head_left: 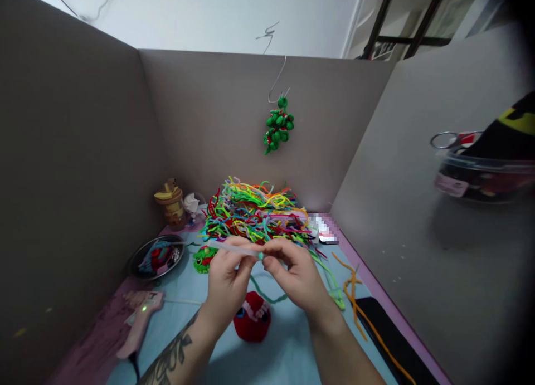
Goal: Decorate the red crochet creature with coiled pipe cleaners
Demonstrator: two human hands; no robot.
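Note:
My left hand [229, 271] is closed around a pale, translucent stick [236, 249] that slants across the fingers. At the stick's right end there is a small teal bit [261, 256], where the fingertips of my right hand [295, 271] are pinched together. A dark teal pipe cleaner [267, 297] curves below both hands; its upper end is hidden by the fingers. Under the hands, on the blue mat, sits a round red fuzzy figure [252, 321] with a pink strip and dark eyes. Partly behind my left hand lies a green fuzzy figure [203, 259].
A large heap of colourful pipe cleaners [254, 212] lies at the back. On the left are a metal bowl [136, 265] and a pink glue gun [142, 323] with a green light. Orange pipe cleaners [353, 293] and a black slab [388, 335] lie right. Grey panels [217, 117] enclose the table.

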